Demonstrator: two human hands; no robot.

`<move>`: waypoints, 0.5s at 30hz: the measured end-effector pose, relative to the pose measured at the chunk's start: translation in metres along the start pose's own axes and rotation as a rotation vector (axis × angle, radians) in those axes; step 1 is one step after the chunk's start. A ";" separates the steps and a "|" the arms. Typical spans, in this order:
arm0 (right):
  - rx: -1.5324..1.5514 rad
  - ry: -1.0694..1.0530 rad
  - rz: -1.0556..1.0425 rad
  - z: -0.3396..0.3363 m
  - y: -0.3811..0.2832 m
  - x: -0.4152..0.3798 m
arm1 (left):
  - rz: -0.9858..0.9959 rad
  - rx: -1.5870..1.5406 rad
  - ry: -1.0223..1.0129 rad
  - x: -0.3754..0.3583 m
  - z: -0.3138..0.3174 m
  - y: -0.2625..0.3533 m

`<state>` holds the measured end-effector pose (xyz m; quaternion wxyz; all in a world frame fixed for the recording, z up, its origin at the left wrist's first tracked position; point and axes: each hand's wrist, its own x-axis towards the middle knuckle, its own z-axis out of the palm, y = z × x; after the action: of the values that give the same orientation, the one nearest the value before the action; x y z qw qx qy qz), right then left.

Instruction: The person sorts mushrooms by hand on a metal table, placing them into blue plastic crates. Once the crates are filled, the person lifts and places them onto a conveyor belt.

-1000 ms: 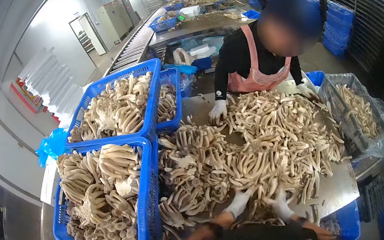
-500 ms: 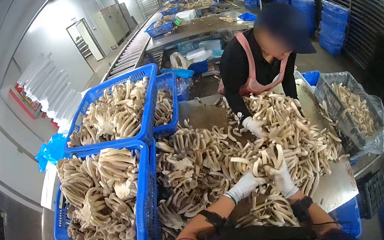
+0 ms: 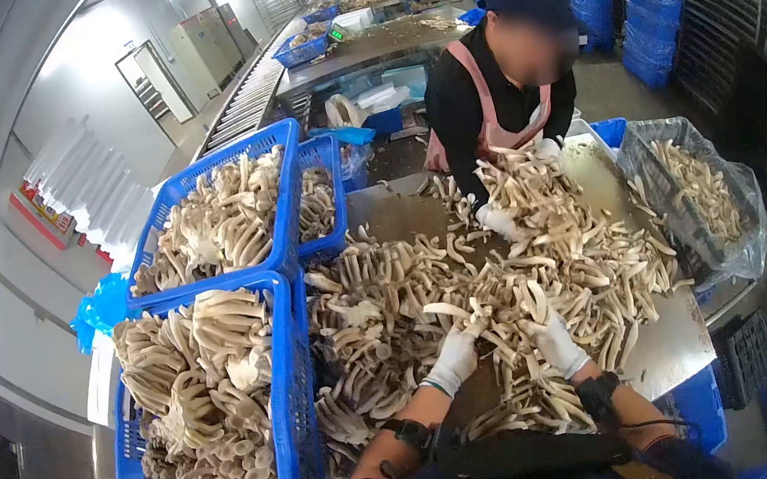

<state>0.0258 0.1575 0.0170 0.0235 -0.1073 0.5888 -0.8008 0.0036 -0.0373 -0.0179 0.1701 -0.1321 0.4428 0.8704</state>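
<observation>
A broad heap of loose mushrooms (image 3: 603, 279) covers much of the metal table (image 3: 680, 342) in front of me. My left hand (image 3: 456, 357), in a white glove, is closed round a pale mushroom stem (image 3: 446, 310) at the near side of the heap. To its right, my right hand (image 3: 557, 342), gloved too, has its fingers closed on another mushroom (image 3: 534, 301). The two hands are apart, with mushrooms between them. Clumps of mushrooms (image 3: 368, 328) lie to the left of my left hand.
Blue baskets of mushrooms (image 3: 280, 409) stand stacked at the left. Across the table a co-worker (image 3: 505, 87) in a cap and pink apron has gloved hands in the heap. A plastic-lined crate (image 3: 673, 211) stands at the right. Rollers (image 3: 245, 110) run behind the baskets.
My hands have moved apart, the left one leftward and up. The co-worker has raised their head and drawn part of the heap toward themselves.
</observation>
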 end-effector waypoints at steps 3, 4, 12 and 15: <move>-0.253 -0.083 0.117 -0.047 0.045 0.012 | -0.090 0.144 0.062 -0.015 0.009 0.015; 0.003 -0.024 0.124 -0.037 0.019 0.012 | -0.069 0.189 -0.009 -0.016 0.004 0.015; -1.275 -0.230 -0.025 -0.124 -0.034 -0.003 | -0.011 0.774 0.208 -0.052 0.002 0.041; -1.398 -0.063 -0.038 -0.104 -0.026 -0.065 | -0.054 0.759 0.127 -0.063 -0.051 0.022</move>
<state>0.0712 0.2738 0.0029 -0.0480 -0.1309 0.9629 -0.2309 0.0553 -0.1025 -0.0075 0.2020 -0.1252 0.7395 0.6298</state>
